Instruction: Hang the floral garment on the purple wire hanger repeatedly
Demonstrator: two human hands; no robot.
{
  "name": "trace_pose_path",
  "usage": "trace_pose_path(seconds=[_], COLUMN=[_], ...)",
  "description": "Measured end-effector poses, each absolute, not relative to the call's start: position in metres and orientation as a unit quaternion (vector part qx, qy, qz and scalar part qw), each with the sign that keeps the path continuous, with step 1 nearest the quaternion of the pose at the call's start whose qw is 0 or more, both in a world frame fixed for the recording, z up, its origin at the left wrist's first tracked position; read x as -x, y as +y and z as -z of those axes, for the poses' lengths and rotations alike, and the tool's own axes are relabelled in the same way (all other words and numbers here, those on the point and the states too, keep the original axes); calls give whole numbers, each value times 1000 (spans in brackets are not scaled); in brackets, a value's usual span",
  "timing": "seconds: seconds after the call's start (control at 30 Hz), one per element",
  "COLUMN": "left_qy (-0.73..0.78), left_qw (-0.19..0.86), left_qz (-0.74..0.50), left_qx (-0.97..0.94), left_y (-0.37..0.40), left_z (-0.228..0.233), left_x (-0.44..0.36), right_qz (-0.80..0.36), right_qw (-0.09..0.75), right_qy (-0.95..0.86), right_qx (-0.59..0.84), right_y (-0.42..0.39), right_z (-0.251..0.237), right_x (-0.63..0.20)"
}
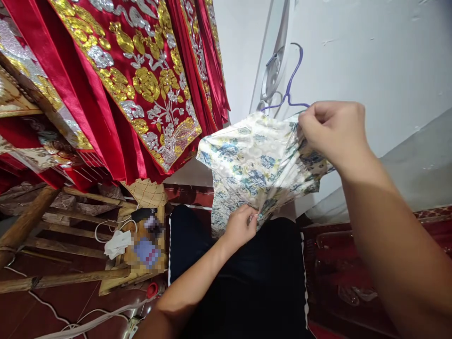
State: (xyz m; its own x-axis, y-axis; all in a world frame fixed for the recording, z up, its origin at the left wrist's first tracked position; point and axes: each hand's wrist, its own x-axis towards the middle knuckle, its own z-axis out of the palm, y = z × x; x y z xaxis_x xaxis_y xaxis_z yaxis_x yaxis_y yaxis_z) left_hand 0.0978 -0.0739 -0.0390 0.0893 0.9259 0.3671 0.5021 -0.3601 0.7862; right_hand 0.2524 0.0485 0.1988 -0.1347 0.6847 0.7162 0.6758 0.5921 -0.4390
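A white shirt with blue and green flowers (247,160) hangs in front of me on a purple wire hanger (290,87). My left hand (240,227) is closed low on the shirt's front, pinching a bit of the cloth. Up at the shoulder on the right, my right hand (334,129) is closed on the fabric just below the hanger's arm. Folds run between the two hands. The shirt's lower end drops between my dark-trousered legs (240,278).
Red cloth with gold and silver sequins (148,80) hangs at the left. Below it stand a wooden stand (70,278) and a low bench (113,285) with a white tissue (117,245). Cables (49,308) cross the floor. A white wall (370,61) is ahead.
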Motion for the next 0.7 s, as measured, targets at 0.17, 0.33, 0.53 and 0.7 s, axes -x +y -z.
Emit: trace_pose_path(seconds=[0.17,0.33,0.53,0.7], left_qy=[437,358,354,359], left_qw=[197,80,2,5], left_qz=[-445,-582,-499,-542], left_qx=[-757,-726,-791,-760], left_y=[-51,-9,12,6], left_z=[-22,-131,-174,-155], left_x=[-79,-65,-69,-69], right_qz=[-75,-319,-388,-403], right_qw=[548,649,687,703], right_qy=[-707,-590,-522,-490], right_qx=[440,358,323,320], right_y=[38,28,34,40], right_z=[-186,-175,-138,-106], right_x=[-239,-224,-209,-191])
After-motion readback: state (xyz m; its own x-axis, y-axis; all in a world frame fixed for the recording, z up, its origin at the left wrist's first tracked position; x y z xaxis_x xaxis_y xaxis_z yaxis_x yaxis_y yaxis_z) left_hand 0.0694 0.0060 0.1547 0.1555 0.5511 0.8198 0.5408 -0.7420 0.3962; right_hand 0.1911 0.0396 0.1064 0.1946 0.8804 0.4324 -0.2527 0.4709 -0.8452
